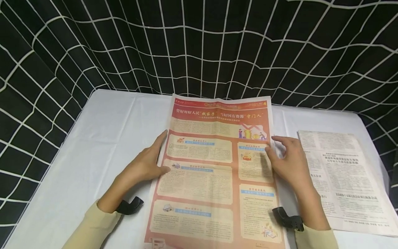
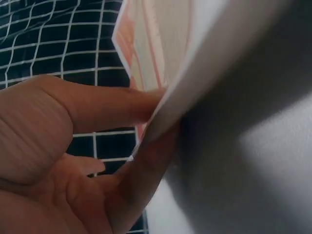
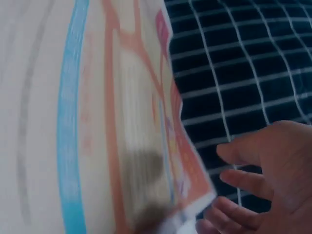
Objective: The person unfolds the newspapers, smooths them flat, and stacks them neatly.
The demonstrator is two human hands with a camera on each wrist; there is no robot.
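A red-and-cream newspaper page (image 1: 202,180) lies lengthwise before me, its far end at the back edge of the table. My left hand (image 1: 144,164) pinches its left edge, thumb on the printed face and fingers underneath. In the left wrist view the newspaper (image 2: 195,73) bends up between thumb and fingers, its pale underside in shadow. At the right edge, my right hand (image 1: 290,164) hovers with thumb and fingers spread. The right wrist view has that hand's loose fingers (image 3: 243,185) beside the newspaper's edge (image 3: 197,168), gripping nothing.
A second, black-and-white newspaper (image 1: 345,180) lies on the right of the white-covered table (image 1: 105,131), partly behind the right forearm. A black cloth with a white grid (image 1: 199,45) rises behind and at both sides. Black wrist bands (image 1: 130,205) sit on both wrists.
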